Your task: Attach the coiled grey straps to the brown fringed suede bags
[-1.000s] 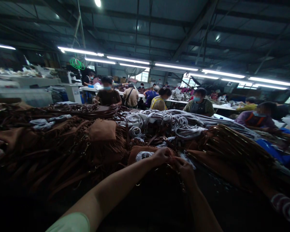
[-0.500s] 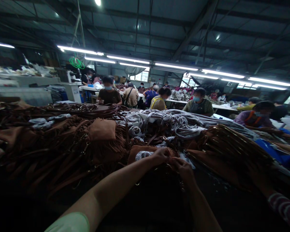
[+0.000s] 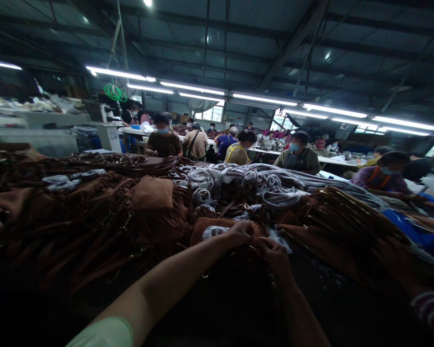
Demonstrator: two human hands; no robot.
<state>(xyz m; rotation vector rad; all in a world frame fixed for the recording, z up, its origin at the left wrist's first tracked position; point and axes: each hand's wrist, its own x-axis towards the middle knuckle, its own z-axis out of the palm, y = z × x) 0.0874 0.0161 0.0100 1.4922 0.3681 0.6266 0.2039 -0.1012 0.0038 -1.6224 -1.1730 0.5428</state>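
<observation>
My left hand (image 3: 241,233) and my right hand (image 3: 270,248) meet at the front of a brown suede bag (image 3: 202,226), near the middle of the view. The fingers of both are pinched together around something small and dark, perhaps a strap or a metal fitting, too small to make out. A bundle of strap in pale wrapping (image 3: 215,232) lies on the bag beside my left wrist. Below the hands a metal ring (image 3: 205,276) shows against the dark. Another brown fringed bag (image 3: 152,193) lies to the left.
Brown bags and straps pile up on the left. Grey-wrapped straps (image 3: 235,174) run across the back. At right, another person's hand (image 3: 394,258) touches a stack of brown pieces (image 3: 347,217) near blue plastic (image 3: 415,231). Several people sit beyond the table.
The other person's hand and striped sleeve at the right have shifted slightly. My own hands stay in nearly the same place, fingers still together.
</observation>
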